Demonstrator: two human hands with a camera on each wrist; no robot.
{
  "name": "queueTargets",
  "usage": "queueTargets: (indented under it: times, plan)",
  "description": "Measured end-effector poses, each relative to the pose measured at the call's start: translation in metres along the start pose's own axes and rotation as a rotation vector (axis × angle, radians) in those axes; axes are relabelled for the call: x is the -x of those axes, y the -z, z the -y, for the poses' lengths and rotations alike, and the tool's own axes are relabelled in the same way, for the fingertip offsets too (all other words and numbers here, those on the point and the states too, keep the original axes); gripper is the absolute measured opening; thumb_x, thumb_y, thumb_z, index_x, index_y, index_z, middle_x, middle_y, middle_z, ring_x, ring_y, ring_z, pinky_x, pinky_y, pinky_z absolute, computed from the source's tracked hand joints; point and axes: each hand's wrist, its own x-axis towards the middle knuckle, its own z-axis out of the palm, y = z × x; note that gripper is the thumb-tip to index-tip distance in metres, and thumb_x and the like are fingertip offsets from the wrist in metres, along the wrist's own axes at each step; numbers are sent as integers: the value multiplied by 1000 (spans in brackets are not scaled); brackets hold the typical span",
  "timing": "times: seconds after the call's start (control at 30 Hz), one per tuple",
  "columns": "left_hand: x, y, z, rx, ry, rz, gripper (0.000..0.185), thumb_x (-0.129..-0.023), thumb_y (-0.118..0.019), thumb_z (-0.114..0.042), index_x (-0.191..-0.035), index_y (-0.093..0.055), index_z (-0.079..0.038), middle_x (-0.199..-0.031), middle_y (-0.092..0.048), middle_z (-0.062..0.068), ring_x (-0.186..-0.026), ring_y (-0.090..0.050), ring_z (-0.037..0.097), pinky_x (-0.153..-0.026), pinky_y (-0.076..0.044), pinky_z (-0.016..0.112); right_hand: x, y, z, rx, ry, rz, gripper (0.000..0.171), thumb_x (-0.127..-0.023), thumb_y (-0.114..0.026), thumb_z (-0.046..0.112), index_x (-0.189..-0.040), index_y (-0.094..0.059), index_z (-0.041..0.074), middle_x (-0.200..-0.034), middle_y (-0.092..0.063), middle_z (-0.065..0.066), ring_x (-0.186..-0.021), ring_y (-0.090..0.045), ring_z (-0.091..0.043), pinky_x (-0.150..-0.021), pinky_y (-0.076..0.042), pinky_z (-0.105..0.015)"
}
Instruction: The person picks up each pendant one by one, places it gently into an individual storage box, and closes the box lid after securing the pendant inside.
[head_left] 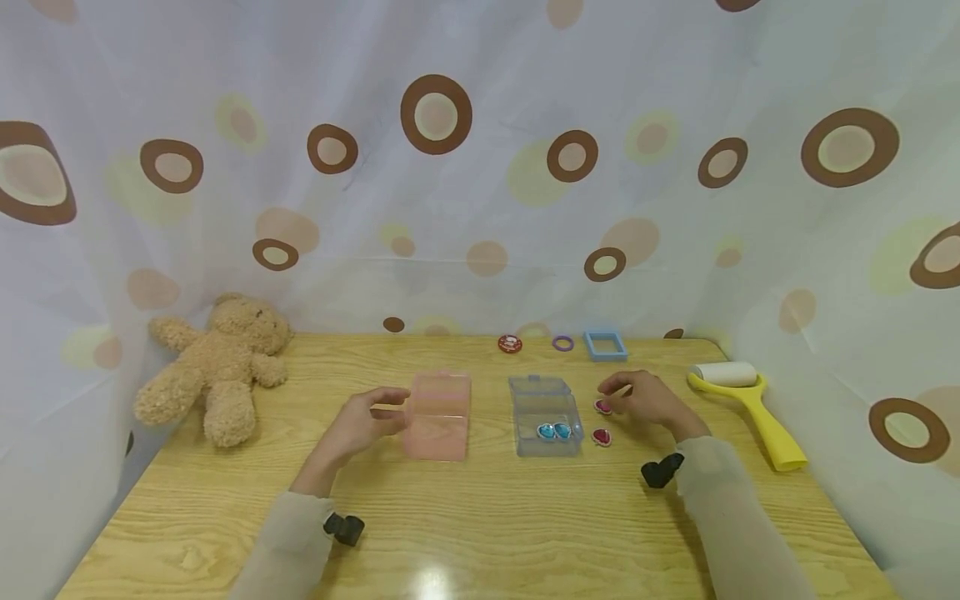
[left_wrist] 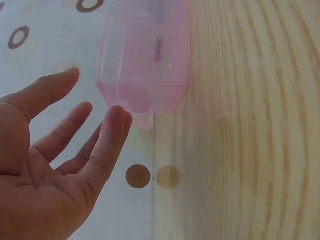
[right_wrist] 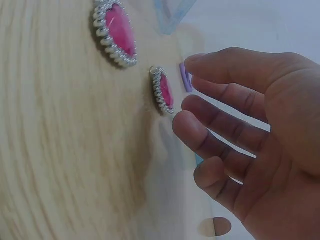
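Pink translucent box [head_left: 437,415] stands near the middle of the bench [head_left: 480,533], lid down as far as I can tell. My left hand [head_left: 358,425] sits just beside its left side, fingers [left_wrist: 107,142] relaxed and slightly spread, holding nothing; the left wrist view shows the fingertips close to the box wall, contact not certain. The clear blue-tinted box [head_left: 545,414] stands to the right of the pink one, with two blue gems [head_left: 553,431] inside it. My right hand [head_left: 648,398] hovers right of that box, fingers [right_wrist: 220,135] loosely spread, nothing pinched, tips just short of one pink heart gem [head_left: 603,406]; a second pink heart gem [head_left: 601,437] lies nearer the front edge, a little apart. Step in hand, as I judge it: reaching for the nearer pink gem. The next move would call for a fine pinch on its beaded rim, since it lies flat on the wood. Elsewhere: teddy bear [head_left: 217,367] at the left edge, yellow lint roller [head_left: 750,404] at the right edge, and a small red disc [head_left: 510,343], purple ring [head_left: 562,342] and blue frame [head_left: 605,344] along the back edge.
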Motion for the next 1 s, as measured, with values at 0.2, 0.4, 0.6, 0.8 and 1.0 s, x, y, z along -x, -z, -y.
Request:
queueTargets:
  times: [0.2,0.4,0.6,0.8,1.0]
  plan:
    - [-2,-3,3,-19,13,37,55,-92,-72,-15,-143,-52,-6,-145,-52,18,-126,-59,39,-93,-58,43,-3,-6,-11,2,3,-1,30,-91,-73,25,-117,-71,10,-117,-69,-12,-96,-68,-24,-85,-56,-44]
    - [-2,-4,5,-24,22,49,60,-90,-75,-16,-144,-51,-5,-145,-52,19,-125,-59,39,-95,-57,46,-3,-8,-9,36,10,-5,32,-88,-76,22,-117,-71,9,-115,-70,-13,-95,-66,-24,-84,-55,-41]
    - [-1,-5,6,-25,20,57,65,-88,-78,-17,-145,-49,-5,-145,-51,19,-125,-59,38,-95,-56,46,-1,-8,-5,50,7,2,32,-86,-76,18,-117,-71,7,-115,-70,-14,-98,-65,-27,-84,-55,-44]
    - [-1,-6,6,-23,17,59,67,-87,-79,-16,-146,-48,-4,-145,-51,20,-123,-61,38,-93,-57,44,-4,-10,-7,61,6,9,33,-85,-78,19,-116,-72,8,-113,-71,-13,-100,-65,-28,-84,-55,-44]
    - [-1,-7,5,-29,16,60,69,-85,-80,-15,-146,-48,-3,-144,-52,21,-121,-62,38,-93,-57,45,-7,-9,-9,68,8,21,29,-84,-78,19,-110,-73,8,-104,-73,-8,-93,-65,-22,-78,-55,-37]
